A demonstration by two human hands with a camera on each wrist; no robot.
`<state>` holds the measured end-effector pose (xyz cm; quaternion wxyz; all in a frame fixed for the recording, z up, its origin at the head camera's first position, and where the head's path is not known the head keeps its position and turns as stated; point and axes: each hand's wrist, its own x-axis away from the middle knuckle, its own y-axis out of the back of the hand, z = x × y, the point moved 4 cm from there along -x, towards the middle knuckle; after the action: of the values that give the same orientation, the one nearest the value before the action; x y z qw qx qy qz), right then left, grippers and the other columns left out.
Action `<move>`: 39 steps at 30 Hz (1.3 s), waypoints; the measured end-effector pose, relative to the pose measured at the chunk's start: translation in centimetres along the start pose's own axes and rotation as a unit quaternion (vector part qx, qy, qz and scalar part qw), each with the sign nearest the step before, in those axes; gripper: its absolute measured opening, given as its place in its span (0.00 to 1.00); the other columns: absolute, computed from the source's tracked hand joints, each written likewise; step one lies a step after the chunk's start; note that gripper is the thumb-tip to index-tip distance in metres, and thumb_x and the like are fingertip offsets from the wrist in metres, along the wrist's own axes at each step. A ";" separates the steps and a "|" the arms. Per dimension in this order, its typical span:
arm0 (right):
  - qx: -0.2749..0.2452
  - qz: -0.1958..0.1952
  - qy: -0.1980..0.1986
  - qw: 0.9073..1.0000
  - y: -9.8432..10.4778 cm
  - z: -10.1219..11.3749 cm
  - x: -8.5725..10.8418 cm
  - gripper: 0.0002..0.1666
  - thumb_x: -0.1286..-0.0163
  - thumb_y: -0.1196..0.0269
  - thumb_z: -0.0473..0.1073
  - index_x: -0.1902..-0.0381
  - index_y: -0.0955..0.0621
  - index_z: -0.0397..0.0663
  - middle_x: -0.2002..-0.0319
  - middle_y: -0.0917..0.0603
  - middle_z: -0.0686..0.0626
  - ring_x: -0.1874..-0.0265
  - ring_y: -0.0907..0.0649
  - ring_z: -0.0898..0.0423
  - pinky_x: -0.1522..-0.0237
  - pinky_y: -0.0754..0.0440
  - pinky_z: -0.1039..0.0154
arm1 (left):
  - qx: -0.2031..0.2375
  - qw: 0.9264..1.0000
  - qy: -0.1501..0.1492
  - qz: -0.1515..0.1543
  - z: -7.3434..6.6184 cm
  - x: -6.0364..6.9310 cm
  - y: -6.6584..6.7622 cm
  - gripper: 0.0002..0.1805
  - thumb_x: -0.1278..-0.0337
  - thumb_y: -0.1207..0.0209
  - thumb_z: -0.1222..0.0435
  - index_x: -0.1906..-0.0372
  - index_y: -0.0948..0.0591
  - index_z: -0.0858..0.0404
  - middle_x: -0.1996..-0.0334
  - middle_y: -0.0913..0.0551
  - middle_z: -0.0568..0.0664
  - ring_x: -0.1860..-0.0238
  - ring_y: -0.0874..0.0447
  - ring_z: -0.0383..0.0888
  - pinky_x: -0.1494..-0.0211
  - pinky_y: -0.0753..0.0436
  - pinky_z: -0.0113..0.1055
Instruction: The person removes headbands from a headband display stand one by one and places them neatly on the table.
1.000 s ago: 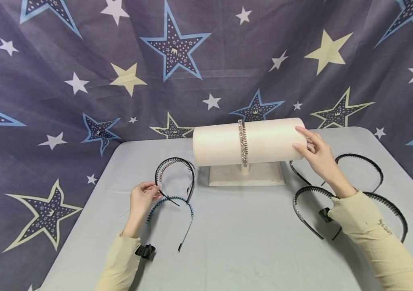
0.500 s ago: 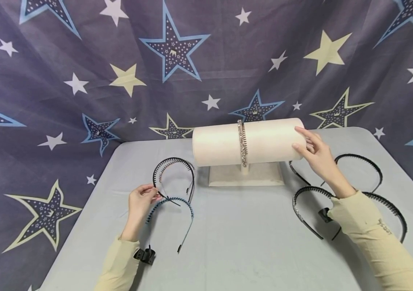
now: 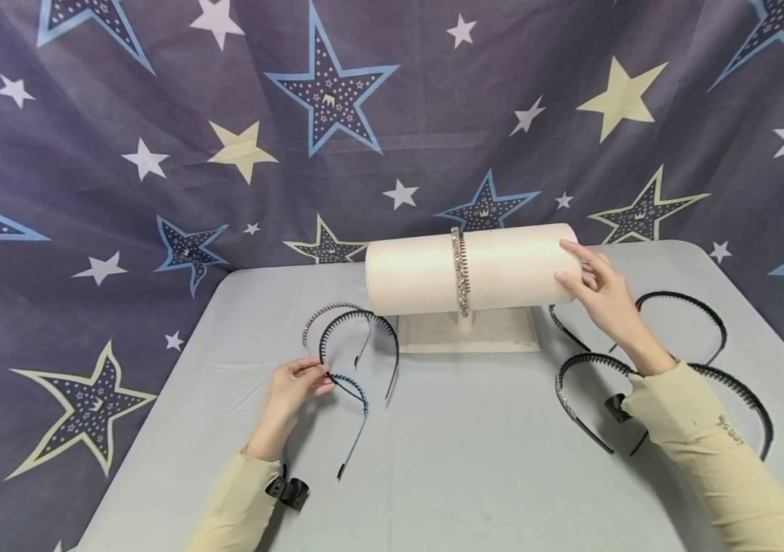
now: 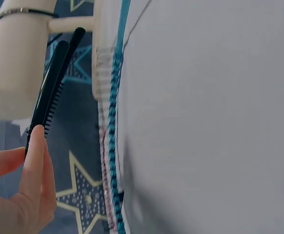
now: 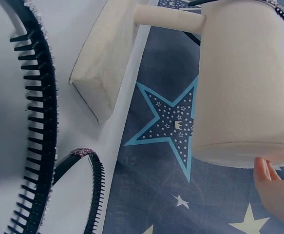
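Observation:
My left hand point(image 3: 291, 392) pinches one leg of a black toothed headband point(image 3: 396, 356) between thumb and fingers. In the left wrist view this headband point(image 4: 47, 92) is held off the table. A blue wrapped headband point(image 3: 363, 408) lies just beneath it, and a pinkish beaded headband point(image 3: 306, 328) is behind. The white cylindrical headband display stand point(image 3: 412, 276) wears a rhinestone headband point(image 3: 461, 272) round its middle. My right hand point(image 3: 605, 297) rests its fingertips on the cylinder's right end; the right wrist view shows fingertips point(image 5: 261, 170) against that end face.
Several black headbands, one with a sparkly side point(image 3: 562, 399), lie on the table at right, partly under my right forearm. The display's flat base point(image 3: 467, 341) stands on the grey tablecloth point(image 3: 460, 460). A star-patterned curtain point(image 3: 392, 100) hangs behind the table.
My left hand has moved right with the black headband, which now stands turned nearer the display and in front of the pinkish one. The right hand has stayed in place.

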<state>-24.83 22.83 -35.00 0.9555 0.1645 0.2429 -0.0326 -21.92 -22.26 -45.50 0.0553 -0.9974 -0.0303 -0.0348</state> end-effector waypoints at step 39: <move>-0.007 0.008 -0.004 1.000 0.1 -0.1 -0.1 0.29 0.39 0.44 0.32 0.38 0.34 0.43 0.60 0.37 0.51 0.59 0.25 0.72 0.65 0.24 0.84 | -0.054 0.979 0.135 0.145 1.2 3.5 -15.7 0.16 0.51 0.48 0.79 0.55 0.31 0.84 0.80 0.24 0.51 0.82 0.24 0.37 0.69 0.15 0.34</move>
<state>-24.95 22.99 -35.04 0.9577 0.1595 0.2384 -0.0239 -19.39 -6.32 -44.76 0.0095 -0.9788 0.1246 -0.1625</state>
